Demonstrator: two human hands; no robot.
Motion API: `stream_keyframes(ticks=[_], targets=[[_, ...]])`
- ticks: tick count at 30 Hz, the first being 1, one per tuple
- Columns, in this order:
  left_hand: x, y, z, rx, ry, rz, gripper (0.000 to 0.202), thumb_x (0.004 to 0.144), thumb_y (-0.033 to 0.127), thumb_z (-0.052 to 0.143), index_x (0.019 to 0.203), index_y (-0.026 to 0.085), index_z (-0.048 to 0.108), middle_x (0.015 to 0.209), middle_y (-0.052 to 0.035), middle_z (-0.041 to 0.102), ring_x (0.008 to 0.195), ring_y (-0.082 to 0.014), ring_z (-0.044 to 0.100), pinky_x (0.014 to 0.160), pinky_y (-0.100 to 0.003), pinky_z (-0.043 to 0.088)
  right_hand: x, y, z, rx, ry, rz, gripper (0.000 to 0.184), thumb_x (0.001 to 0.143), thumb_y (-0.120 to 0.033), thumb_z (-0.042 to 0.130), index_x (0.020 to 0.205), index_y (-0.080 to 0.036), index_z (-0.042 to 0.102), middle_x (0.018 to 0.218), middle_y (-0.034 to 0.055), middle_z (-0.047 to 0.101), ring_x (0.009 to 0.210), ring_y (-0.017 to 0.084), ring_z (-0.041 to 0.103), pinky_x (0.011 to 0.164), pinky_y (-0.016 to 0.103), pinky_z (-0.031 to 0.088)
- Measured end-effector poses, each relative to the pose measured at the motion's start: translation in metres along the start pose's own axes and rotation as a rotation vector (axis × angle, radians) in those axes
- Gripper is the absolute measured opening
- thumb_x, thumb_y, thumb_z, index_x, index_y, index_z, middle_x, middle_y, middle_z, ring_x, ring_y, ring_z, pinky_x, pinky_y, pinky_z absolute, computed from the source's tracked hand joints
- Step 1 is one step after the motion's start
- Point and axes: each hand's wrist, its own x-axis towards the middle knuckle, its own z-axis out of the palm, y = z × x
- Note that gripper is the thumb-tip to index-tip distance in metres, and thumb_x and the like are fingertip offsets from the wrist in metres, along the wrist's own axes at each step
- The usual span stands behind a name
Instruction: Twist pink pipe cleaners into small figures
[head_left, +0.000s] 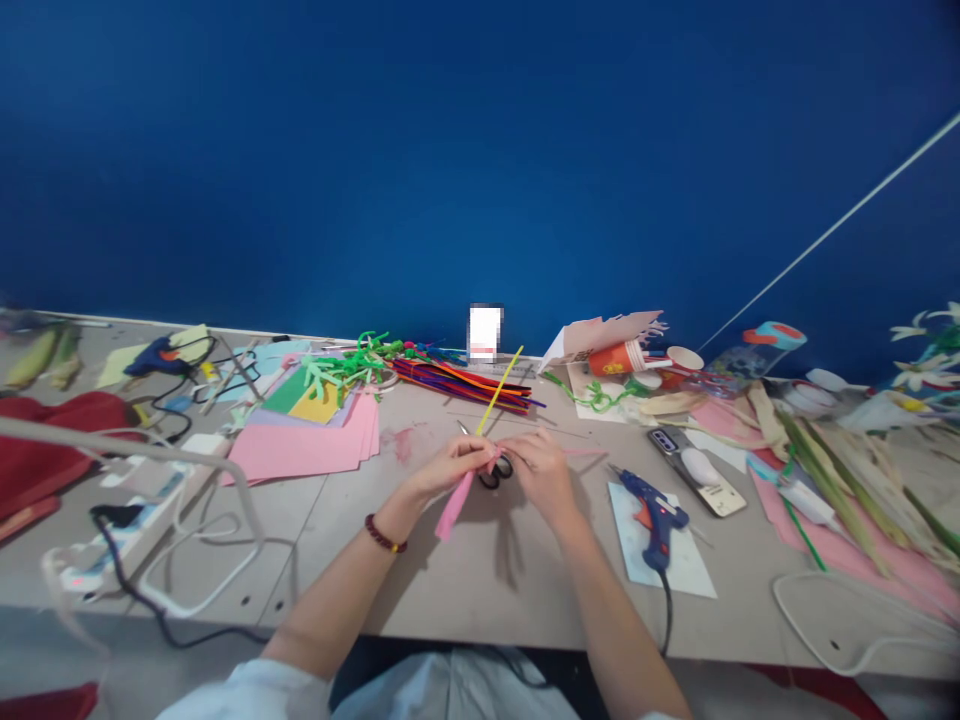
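My left hand point(456, 466) is closed in a pinch on a pink paper strip point(454, 508), whose wide end hangs down below the fingers. The fingertips of my right hand point(541, 472) meet the left ones and pinch the pink piece too. A yellow pipe cleaner point(501, 388) slants up and away from the left fingertips; its lower end is hidden by the fingers. Beneath and just behind both hands, scissors point(493, 479) with black handles lie on the table, partly covered.
Pink paper sheets point(300, 450), green pipe-cleaner pieces point(360, 360) and a bundle of coloured pipe cleaners point(465, 384) lie beyond my hands. To the right are a blue glue gun point(657, 510), a phone point(705, 475) and paper cups point(619, 359). A power strip point(146, 510) with cables is left.
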Motion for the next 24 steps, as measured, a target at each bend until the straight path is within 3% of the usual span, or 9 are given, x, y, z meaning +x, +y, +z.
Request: stream_keyframes(ticks=[3,6,8,11,13,15,20,24], targets=[[0.001,-0.004,-0.001,0.114,-0.094,0.011,0.032,0.076,0.044,0.059,0.064,0.014,0.060,0.060,-0.0023,0.058,0.061,-0.0129,0.052,0.061,-0.026,0.041,0.001,0.002,-0.004,-0.035,0.035,-0.001,0.019,0.089,-0.026,0.053,0.084,-0.024,0.071,0.079,0.0022,0.071,0.074,0.019,0.056,0.069,0.035,0.042],[0.004,-0.012,-0.001,0.227,-0.054,0.012,0.031,0.080,0.040,0.055,0.064,0.013,0.060,0.059,-0.0033,0.060,0.059,-0.0131,0.053,0.059,-0.025,0.041,0.001,0.000,-0.007,-0.122,0.074,-0.013,0.019,0.089,-0.028,0.053,0.084,-0.024,0.072,0.078,0.0025,0.072,0.073,0.019,0.055,0.070,0.035,0.040],[0.008,-0.018,-0.001,0.292,0.030,0.026,0.031,0.080,0.037,0.053,0.059,0.013,0.058,0.057,-0.0027,0.058,0.056,-0.0126,0.052,0.057,-0.024,0.040,0.001,-0.004,-0.007,-0.177,0.086,-0.033,0.020,0.089,-0.026,0.052,0.084,-0.023,0.071,0.078,0.0031,0.071,0.073,0.019,0.055,0.070,0.035,0.039],[0.011,-0.027,0.000,0.358,0.279,0.079,0.028,0.077,0.034,0.055,0.057,0.014,0.057,0.054,-0.0005,0.054,0.055,-0.0116,0.048,0.055,-0.023,0.036,0.001,-0.009,-0.003,-0.210,0.100,-0.057,0.020,0.089,-0.023,0.051,0.082,-0.022,0.070,0.075,0.0042,0.070,0.074,0.019,0.054,0.070,0.034,0.039],[0.013,-0.031,0.002,0.312,0.400,0.100,0.026,0.075,0.034,0.056,0.059,0.014,0.059,0.056,-0.0001,0.055,0.057,-0.0117,0.048,0.056,-0.023,0.036,0.000,-0.013,0.002,-0.191,0.106,-0.064,0.021,0.088,-0.022,0.050,0.080,-0.021,0.069,0.071,0.0045,0.067,0.072,0.018,0.054,0.069,0.033,0.039],[0.013,-0.032,0.004,0.185,0.445,0.088,0.025,0.073,0.036,0.058,0.062,0.014,0.060,0.058,0.0001,0.056,0.057,-0.0116,0.049,0.056,-0.023,0.037,0.000,-0.016,0.005,-0.156,0.107,-0.054,0.020,0.088,-0.021,0.050,0.078,-0.020,0.067,0.069,0.0044,0.065,0.071,0.018,0.053,0.068,0.032,0.039],[0.011,-0.027,0.006,-0.189,0.401,0.047,0.025,0.068,0.038,0.065,0.061,0.015,0.059,0.058,0.0010,0.053,0.057,-0.0105,0.047,0.057,-0.023,0.037,-0.001,-0.021,0.006,-0.082,0.063,0.017,0.018,0.087,-0.018,0.049,0.078,-0.020,0.065,0.072,0.0041,0.064,0.074,0.018,0.053,0.068,0.031,0.040],[0.006,-0.016,0.003,-0.216,0.245,0.038,0.026,0.072,0.036,0.064,0.059,0.014,0.058,0.061,-0.0005,0.052,0.062,-0.0118,0.048,0.064,-0.024,0.038,-0.001,-0.015,0.003,-0.059,0.012,0.066,0.018,0.088,-0.018,0.049,0.081,-0.021,0.066,0.077,0.0043,0.066,0.079,0.019,0.055,0.072,0.032,0.041]])
